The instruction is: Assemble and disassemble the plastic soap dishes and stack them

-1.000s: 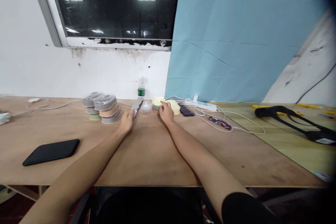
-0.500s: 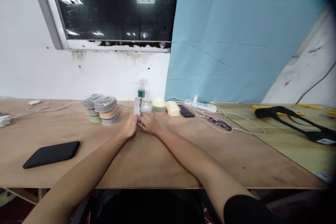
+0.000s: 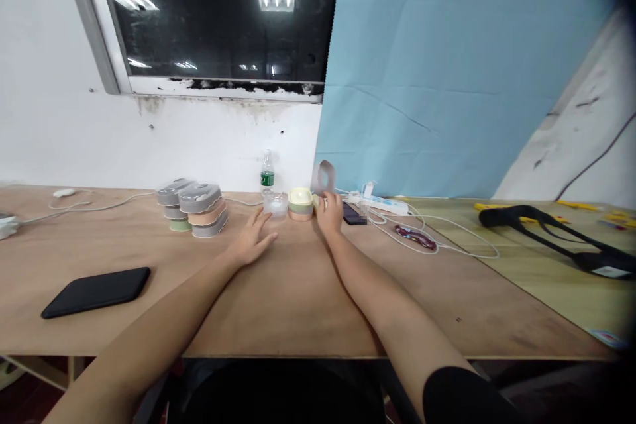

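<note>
Left hand: Your left hand (image 3: 250, 243) reaches forward over the bench (image 3: 285, 305), palm down, grip spread and holding nothing, thumb out to the right. Its fingertips end at the near left side of the clear tub (image 3: 275, 205); you cannot tell whether they touch it.
Right hand: Your right hand (image 3: 330, 215) lies farther right, the arm (image 3: 382, 288) stretched forward and angled inward, fingers curled. Its grip pinches the low end of the grey ring.
Grey ring: The grey ring (image 3: 331, 175) is upright, just above and behind your right fingers, before the blue cloth (image 3: 422, 79); its outline is blurred.
Yellow-topped stack: The yellow-topped stack (image 3: 300, 207) sits between your hands, nearer the right one, just beside the clear tub.
Bench edges: The near edge runs straight beneath both your arms; at the back, the bottle (image 3: 267, 175) stands by the wall (image 3: 223, 146).
Room between arms: Bare wood stretches from your hands to the near edge.
Left room: Wood also separates your left hand from the lidded tubs (image 3: 201, 209); the black case (image 3: 97, 291) lies nearer you.
Right room: The dark phone (image 3: 352, 213) lies just beside your right hand, with the power strip (image 3: 390, 203) and white cables (image 3: 470, 254) beyond.
</note>
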The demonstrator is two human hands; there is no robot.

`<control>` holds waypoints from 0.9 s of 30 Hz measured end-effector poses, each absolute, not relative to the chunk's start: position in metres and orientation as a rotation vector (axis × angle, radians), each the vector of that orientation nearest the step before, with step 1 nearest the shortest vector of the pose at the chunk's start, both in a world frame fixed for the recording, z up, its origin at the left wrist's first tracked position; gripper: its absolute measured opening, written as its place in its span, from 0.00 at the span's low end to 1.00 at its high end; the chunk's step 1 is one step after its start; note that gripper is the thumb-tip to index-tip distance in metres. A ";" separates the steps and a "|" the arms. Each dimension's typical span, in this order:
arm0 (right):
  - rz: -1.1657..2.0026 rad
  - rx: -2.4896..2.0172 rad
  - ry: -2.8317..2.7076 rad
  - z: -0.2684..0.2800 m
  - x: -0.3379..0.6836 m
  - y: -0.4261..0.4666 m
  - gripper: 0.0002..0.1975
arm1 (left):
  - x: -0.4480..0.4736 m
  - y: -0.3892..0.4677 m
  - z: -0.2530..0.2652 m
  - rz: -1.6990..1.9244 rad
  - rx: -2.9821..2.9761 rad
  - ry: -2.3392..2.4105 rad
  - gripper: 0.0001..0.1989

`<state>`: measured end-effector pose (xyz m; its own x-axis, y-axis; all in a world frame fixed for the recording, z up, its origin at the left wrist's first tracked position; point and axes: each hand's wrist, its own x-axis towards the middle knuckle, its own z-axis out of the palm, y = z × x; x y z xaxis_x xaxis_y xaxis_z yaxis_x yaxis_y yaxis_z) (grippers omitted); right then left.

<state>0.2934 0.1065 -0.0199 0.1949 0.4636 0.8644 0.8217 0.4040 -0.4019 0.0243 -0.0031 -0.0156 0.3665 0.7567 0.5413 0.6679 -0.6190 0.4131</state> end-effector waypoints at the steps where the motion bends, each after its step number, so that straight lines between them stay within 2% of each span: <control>1: -0.377 -1.263 -1.423 -0.022 0.302 0.110 0.15 | 0.024 -0.003 -0.013 1.118 2.515 1.333 0.31; 9: -0.303 -1.519 -1.318 -0.030 0.319 0.116 0.16 | 0.001 0.002 0.009 1.578 2.552 1.699 0.22; 14: -0.329 -1.464 -1.381 -0.021 0.311 0.106 0.16 | -0.018 0.007 0.012 1.786 2.400 1.864 0.18; 18: -0.384 -1.226 -1.604 -0.011 0.286 0.092 0.17 | -0.012 0.007 0.006 1.649 2.528 1.654 0.21; 23: -0.363 -0.790 -2.087 -0.012 0.229 0.070 0.14 | 0.012 0.001 -0.001 1.201 2.716 1.388 0.34; 25: -0.357 -0.712 -2.136 -0.014 0.212 0.063 0.14 | 0.017 0.000 -0.002 1.139 2.710 1.424 0.31; 27: -0.345 -0.678 -2.143 -0.016 0.204 0.060 0.14 | 0.017 0.002 -0.003 1.164 2.663 1.497 0.23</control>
